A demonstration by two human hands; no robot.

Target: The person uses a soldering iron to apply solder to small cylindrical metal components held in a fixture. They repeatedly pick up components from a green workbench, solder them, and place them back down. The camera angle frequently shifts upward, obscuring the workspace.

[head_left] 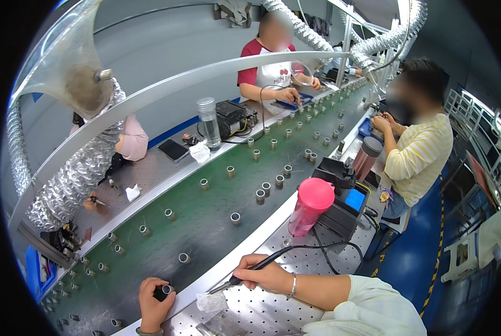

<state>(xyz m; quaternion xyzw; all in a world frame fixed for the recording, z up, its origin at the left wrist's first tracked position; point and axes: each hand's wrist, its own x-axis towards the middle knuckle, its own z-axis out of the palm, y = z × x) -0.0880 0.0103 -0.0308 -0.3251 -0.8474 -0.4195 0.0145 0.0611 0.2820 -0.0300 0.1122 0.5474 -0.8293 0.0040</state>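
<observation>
My left hand [155,305] is closed around a small metal cylinder [167,289] with a dark open end, at the near edge of the green conveyor belt [217,238]. In my right hand [267,274] is a soldering iron [274,256], its black cord curving away to the right. The iron's metal tip points left, above a crumpled white wipe [212,302] on the perforated metal worktop [256,313]. I cannot tell whether the tip touches the wipe. Several similar cylinders stand along the belt, some with thin wires; one upright cylinder [184,258] is nearest my hands.
A pink-lidded cup [312,204] and a black soldering station [340,210] with a blue sponge [355,199] stand right of the belt. A foil duct [74,179] hangs at left. Co-workers sit across the belt and further along my side. A clear bottle [209,126] stands opposite.
</observation>
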